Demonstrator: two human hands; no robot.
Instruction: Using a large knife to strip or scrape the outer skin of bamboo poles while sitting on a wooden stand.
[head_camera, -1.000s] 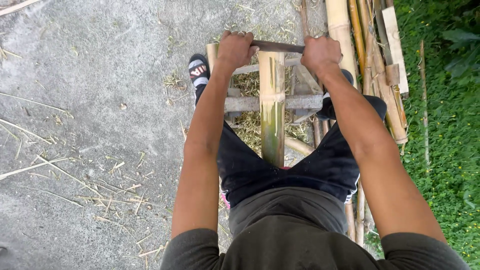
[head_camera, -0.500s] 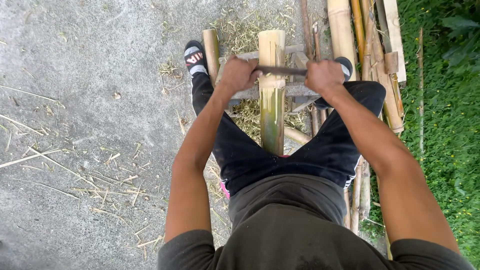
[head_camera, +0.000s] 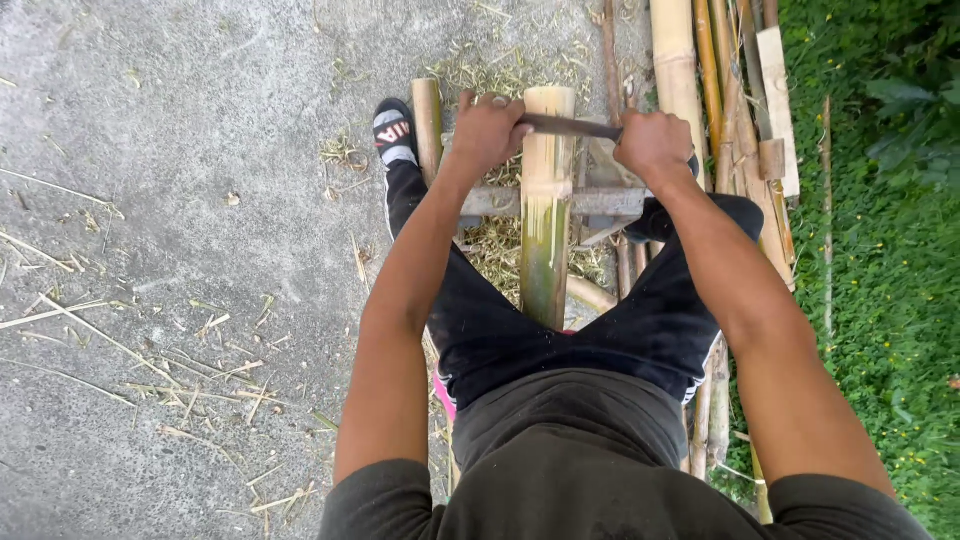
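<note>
Outdoor bamboo work yard, concrete ground (head_camera: 180, 230) w/ shavings, stacked bamboo poles (head_camera: 690, 70), grass (head_camera: 880, 250) alongside

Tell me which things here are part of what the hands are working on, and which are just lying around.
In use:
- left hand and right hand, each gripping an end of the dark blade
- upright bamboo pole under the blade
- wooden crossbar behind it

Lying about:
- stacked bamboo poles by the grass
- short bamboo piece
- shavings on the concrete
</note>
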